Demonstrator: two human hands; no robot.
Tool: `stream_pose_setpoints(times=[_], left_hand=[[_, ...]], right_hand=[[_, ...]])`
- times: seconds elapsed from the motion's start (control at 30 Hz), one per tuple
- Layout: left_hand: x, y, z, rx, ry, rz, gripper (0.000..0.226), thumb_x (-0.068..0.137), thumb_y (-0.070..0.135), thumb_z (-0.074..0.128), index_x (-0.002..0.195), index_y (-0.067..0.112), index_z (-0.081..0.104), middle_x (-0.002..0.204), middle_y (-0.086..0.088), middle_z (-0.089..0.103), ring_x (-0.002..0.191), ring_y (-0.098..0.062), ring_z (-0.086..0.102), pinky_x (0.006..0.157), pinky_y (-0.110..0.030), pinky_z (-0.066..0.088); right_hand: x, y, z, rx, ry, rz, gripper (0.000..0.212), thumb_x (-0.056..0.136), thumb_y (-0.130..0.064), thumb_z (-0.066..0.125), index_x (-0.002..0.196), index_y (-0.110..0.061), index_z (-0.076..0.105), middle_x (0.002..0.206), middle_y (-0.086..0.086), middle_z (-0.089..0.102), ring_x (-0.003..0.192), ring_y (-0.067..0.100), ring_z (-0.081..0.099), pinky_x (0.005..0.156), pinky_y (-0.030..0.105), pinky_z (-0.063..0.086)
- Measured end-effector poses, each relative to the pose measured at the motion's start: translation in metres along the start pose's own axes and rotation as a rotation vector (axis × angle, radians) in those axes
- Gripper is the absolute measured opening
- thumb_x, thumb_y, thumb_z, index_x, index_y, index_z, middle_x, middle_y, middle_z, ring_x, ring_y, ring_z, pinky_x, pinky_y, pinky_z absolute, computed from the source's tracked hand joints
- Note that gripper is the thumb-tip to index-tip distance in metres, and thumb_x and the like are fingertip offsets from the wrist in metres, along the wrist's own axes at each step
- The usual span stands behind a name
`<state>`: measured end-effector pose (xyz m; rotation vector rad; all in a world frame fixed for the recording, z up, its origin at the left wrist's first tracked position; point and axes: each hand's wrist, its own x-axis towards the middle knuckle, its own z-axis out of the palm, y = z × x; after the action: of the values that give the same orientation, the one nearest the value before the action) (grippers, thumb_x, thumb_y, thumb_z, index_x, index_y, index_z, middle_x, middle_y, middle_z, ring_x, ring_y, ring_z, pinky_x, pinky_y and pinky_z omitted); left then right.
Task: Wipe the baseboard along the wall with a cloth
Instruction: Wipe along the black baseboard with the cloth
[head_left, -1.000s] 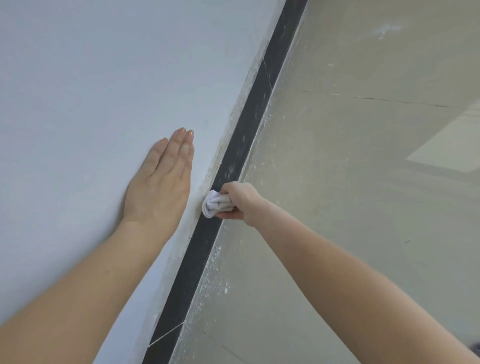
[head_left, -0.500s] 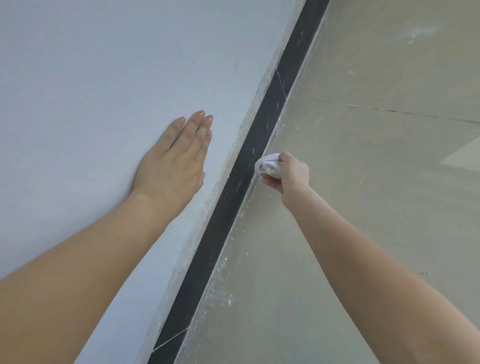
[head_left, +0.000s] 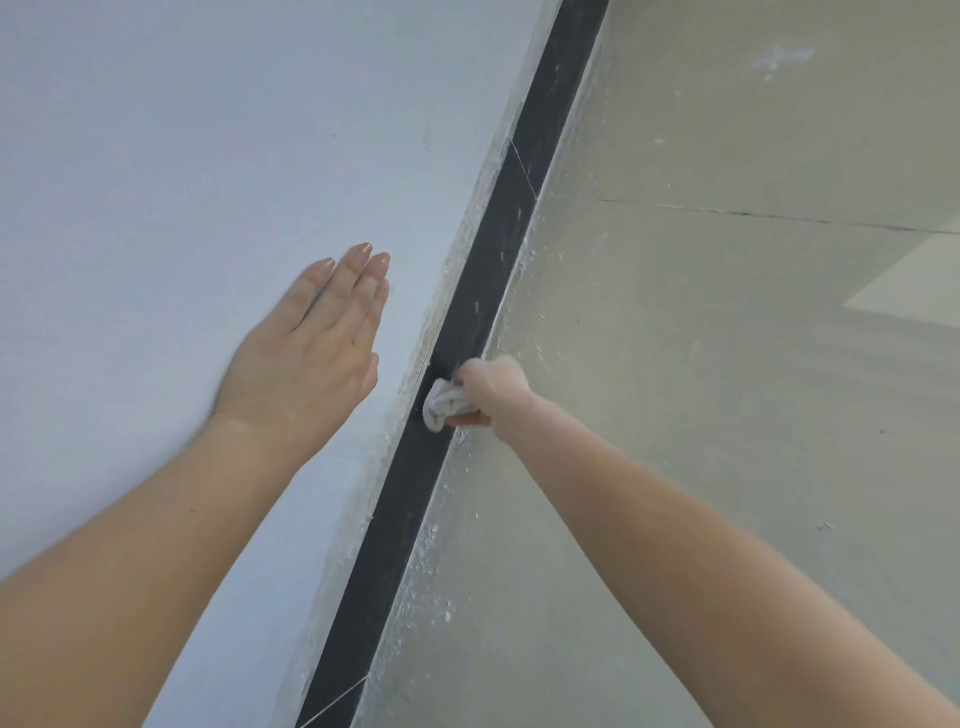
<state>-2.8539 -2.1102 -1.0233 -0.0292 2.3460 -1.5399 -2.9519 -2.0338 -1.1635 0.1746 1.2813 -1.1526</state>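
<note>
Forearms enter from the bottom edge, one on either side of the black baseboard (head_left: 395, 525), which runs diagonally from lower centre to upper right between the pale wall (head_left: 182, 156) and the grey-green floor (head_left: 727, 415). Thin pale joint line (head_left: 337, 699) crosses the strip near the bottom edge. White specks (head_left: 434, 582) lie scattered on the floor just beside it. Left hand (head_left: 311, 358) lies flat on the wall, fingers straight and together, holding nothing, near the baseboard's top edge. Right hand (head_left: 493, 389), slightly blurred, is curled round a bunched white cloth (head_left: 441, 408) pressed against the baseboard face. Hands are apart, the strip between them. Farther on: second joint line (head_left: 522, 166), floor seam (head_left: 753, 214), bright patch (head_left: 914, 286) at the right edge.
</note>
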Motion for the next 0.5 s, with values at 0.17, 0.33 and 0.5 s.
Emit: stream_pose_setpoints(times=[0.17,0.33,0.5], left_hand=[[0.001,0.000,0.001,-0.011,0.026,-0.018,0.061,0.098,0.033,0.014,0.148,-0.002,0.016,0.157,-0.015,0.014,0.145,-0.029,0.011,0.116,-0.042,-0.003],[0.000,-0.002,0.001,-0.047,0.036,-0.020,0.058,0.099,0.030,0.017,0.147,-0.002,0.025,0.155,-0.015,0.021,0.144,-0.029,0.017,0.116,-0.042,0.002],[0.002,-0.001,-0.001,-0.044,0.040,-0.015,0.058,0.099,0.031,0.016,0.147,-0.001,0.025,0.155,-0.014,0.022,0.144,-0.029,0.019,0.116,-0.042,0.008]], right_hand=[[0.006,-0.039,-0.027,0.163,0.198,-0.234,0.031,0.091,-0.007,0.052,0.120,0.003,0.054,0.117,0.022,0.061,0.106,0.033,0.063,0.086,0.038,0.056],[-0.002,-0.029,-0.042,0.323,0.268,-0.307,0.012,0.089,-0.010,0.051,0.079,-0.015,0.052,0.083,0.008,0.059,0.079,0.024,0.062,0.082,0.041,0.056],[-0.012,0.025,-0.015,-0.176,-0.090,0.060,0.008,0.086,-0.005,0.055,0.086,0.002,0.060,0.091,0.021,0.063,0.078,0.033,0.065,0.073,0.044,0.059]])
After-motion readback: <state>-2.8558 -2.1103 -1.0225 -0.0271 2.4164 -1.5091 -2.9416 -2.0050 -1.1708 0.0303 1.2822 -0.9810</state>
